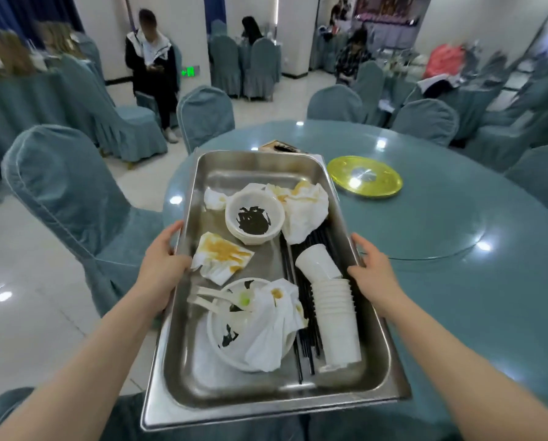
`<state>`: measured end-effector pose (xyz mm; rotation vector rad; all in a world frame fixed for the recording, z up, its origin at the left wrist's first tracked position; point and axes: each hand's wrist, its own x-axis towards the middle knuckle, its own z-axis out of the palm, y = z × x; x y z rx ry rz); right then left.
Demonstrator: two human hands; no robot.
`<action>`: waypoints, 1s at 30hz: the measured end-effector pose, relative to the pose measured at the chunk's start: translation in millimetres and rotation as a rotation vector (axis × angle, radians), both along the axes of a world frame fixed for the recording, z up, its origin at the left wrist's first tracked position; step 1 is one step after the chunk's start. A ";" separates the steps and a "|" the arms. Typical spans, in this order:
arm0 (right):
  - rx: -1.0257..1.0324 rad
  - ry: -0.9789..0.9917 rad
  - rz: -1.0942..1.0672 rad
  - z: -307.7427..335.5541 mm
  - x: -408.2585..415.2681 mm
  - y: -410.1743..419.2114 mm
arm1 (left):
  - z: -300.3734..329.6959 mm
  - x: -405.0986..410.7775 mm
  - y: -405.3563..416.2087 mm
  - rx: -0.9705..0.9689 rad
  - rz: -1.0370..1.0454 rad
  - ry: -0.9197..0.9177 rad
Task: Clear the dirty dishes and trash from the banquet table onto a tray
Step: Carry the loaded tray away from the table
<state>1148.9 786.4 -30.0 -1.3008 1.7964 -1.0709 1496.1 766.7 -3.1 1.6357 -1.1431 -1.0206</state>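
Loaded steel tray [260, 399] carried over the near edge of the round banquet table [457, 281]. The left hand [163, 259] is closed over the tray's left rim and the right hand [373, 270] over the right rim, fingers curled under the lip on each side. The two grips sit roughly opposite one another at mid-length, a placement that appears chosen to balance the load and keep the tray level.

Inside the tray lie a white bowl [253, 219] with dark residue, stained napkins [301, 208], a plate [231, 332] with plastic spoons [212, 299] and another crumpled napkin, black chopsticks [306, 345] laid lengthwise, and a stack of white paper cups [336, 316] on its side against the right wall. The long items run along the tray's length, probably so that they do not roll.

On the table a yellow plate [365, 176] rests just beyond the tray's far right corner, and a dark-printed flat item [282, 146] shows past the far rim. Judged from this, clearing is nearly finished, with these two pieces seemingly left.
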 end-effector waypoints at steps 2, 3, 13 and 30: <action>-0.022 -0.031 -0.055 20.0 -6.7 28.0 | 21.6 -6.5 6.3 -0.033 -0.056 -0.013; -0.028 -0.039 -0.084 29.9 -11.6 43.1 | 31.8 -12.2 9.1 -0.047 -0.084 -0.020; -0.163 0.060 -0.430 133.6 -107.7 210.2 | 108.5 -156.5 39.7 -0.158 -0.502 0.086; -0.136 0.233 -1.210 204.8 -281.0 625.0 | 175.8 -537.3 302.5 -0.217 -1.248 0.152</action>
